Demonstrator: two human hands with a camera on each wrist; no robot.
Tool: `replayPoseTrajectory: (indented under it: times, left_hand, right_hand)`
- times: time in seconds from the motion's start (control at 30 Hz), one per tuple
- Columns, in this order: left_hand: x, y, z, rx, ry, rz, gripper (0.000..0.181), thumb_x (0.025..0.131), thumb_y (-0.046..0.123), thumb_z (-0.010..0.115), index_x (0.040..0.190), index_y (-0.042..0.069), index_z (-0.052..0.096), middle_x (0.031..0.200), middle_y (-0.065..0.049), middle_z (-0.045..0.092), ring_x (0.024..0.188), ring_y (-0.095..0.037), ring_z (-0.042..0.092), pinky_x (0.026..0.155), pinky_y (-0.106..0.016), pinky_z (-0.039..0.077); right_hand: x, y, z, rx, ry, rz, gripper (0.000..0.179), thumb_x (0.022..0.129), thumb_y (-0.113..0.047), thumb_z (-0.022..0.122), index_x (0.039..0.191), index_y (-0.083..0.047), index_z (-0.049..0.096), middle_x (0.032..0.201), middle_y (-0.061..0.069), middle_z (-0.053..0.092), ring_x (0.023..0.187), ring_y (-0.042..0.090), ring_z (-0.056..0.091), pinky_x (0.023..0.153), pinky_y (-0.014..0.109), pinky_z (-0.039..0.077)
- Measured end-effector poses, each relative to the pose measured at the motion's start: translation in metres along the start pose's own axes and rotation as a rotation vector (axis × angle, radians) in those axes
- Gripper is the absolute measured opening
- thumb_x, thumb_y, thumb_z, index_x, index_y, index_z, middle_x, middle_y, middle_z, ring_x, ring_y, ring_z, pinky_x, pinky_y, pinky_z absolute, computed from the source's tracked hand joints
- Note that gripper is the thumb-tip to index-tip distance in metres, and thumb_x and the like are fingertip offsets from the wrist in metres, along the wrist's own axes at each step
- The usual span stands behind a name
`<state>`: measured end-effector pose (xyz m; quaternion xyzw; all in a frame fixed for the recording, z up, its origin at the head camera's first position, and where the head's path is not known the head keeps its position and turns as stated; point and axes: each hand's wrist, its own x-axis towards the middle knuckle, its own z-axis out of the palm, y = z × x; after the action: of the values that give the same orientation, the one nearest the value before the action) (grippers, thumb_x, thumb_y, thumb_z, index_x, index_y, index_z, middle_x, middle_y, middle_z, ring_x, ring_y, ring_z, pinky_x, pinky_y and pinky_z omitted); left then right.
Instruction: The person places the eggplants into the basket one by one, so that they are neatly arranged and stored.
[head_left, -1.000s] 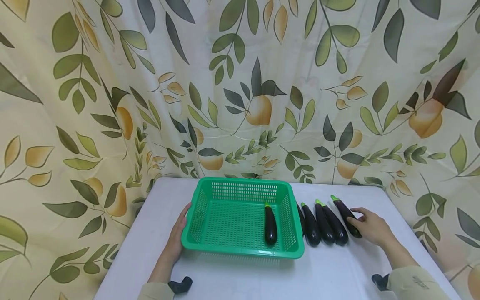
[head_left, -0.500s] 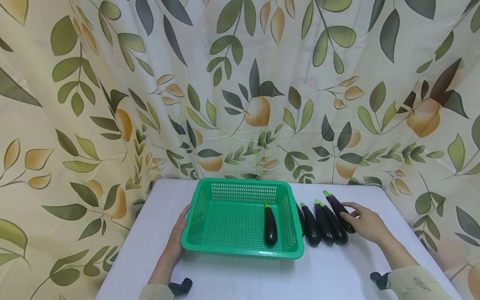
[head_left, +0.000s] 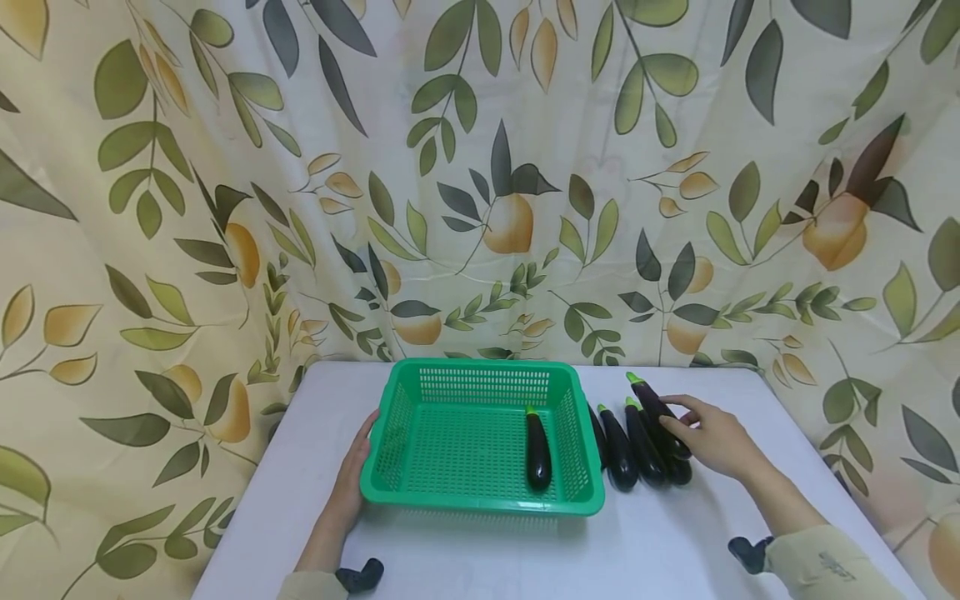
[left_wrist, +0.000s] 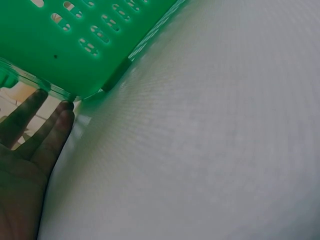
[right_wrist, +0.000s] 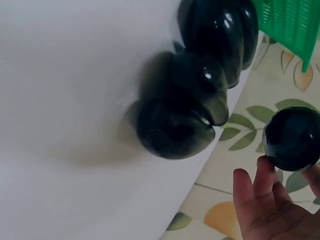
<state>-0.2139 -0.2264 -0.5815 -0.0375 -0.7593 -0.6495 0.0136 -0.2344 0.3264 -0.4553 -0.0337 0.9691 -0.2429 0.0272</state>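
My right hand [head_left: 716, 437] pinches an eggplant [head_left: 654, 407] between thumb and fingers, raised over the right end of a row of eggplants [head_left: 618, 450]. In the right wrist view, the round end of this held eggplant [right_wrist: 292, 137] shows above the fingertips, apart from the lying eggplants [right_wrist: 175, 132]. A green plastic basket [head_left: 480, 505] stands left of the row, with one eggplant [head_left: 537, 452] lying at its right side. Against the basket's left wall rests my left hand [head_left: 349, 483]; the left wrist view shows its extended fingers [left_wrist: 52, 142] touching the green plastic.
A white-covered table [head_left: 465, 567] bears the basket and the row. Behind it hangs a curtain [head_left: 480, 283] printed with leaves and fruit. The basket's right wall partly hides the leftmost eggplant of the row [head_left: 597, 437].
The right hand has lifted the rightmost eggplant off the table and carried it left, over the neighbouring eggplants. The left hand stays at the basket. The head view has shifted slightly.
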Motion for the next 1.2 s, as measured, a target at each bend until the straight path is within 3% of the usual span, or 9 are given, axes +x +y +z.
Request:
replayPoseTrajectory:
  times: [0.2, 0.57, 0.87, 1.2]
  left_hand:
    - [-0.002, -0.002, 0.000, -0.007, -0.003, -0.006, 0.045, 0.104, 0.050, 0.016, 0.147, 0.050, 0.026, 0.158, 0.021, 0.020, 0.152, -0.021, 0.007, 0.114, -0.070, 0.002]
    - [-0.002, -0.002, 0.000, -0.006, 0.002, 0.007, 0.045, 0.103, 0.050, 0.015, 0.148, 0.049, 0.025, 0.158, 0.021, 0.020, 0.152, -0.019, 0.007, 0.114, -0.069, 0.002]
    - [-0.002, -0.003, 0.000, -0.002, 0.001, 0.011, 0.045, 0.104, 0.050, 0.016, 0.147, 0.050, 0.025, 0.158, 0.021, 0.020, 0.152, -0.019, 0.006, 0.114, -0.070, 0.002]
    - [-0.001, 0.000, 0.001, -0.009, -0.002, 0.027, 0.045, 0.104, 0.048, 0.014, 0.148, 0.049, 0.025, 0.158, 0.021, 0.020, 0.151, -0.018, 0.007, 0.115, -0.068, 0.002]
  right_hand:
    - [-0.003, -0.014, -0.001, 0.010, -0.012, -0.017, 0.056, 0.098, -0.047, 0.052, 0.141, -0.012, 0.047, 0.111, 0.025, 0.063, 0.089, 0.032, 0.064, 0.065, 0.041, 0.053]
    - [-0.003, -0.033, -0.001, 0.019, 0.007, -0.050, 0.053, 0.097, -0.047, 0.054, 0.140, -0.016, 0.050, 0.108, 0.017, 0.065, 0.086, 0.024, 0.063, 0.063, 0.033, 0.051]
    - [-0.006, -0.048, -0.003, 0.030, 0.019, -0.072, 0.060, 0.095, -0.053, 0.054, 0.142, -0.015, 0.049, 0.109, 0.017, 0.066, 0.087, 0.023, 0.063, 0.064, 0.035, 0.053]
    - [-0.009, -0.063, -0.002, 0.056, 0.045, -0.122, 0.057, 0.095, -0.053, 0.053, 0.140, -0.018, 0.051, 0.105, 0.011, 0.066, 0.087, 0.021, 0.062, 0.065, 0.032, 0.051]
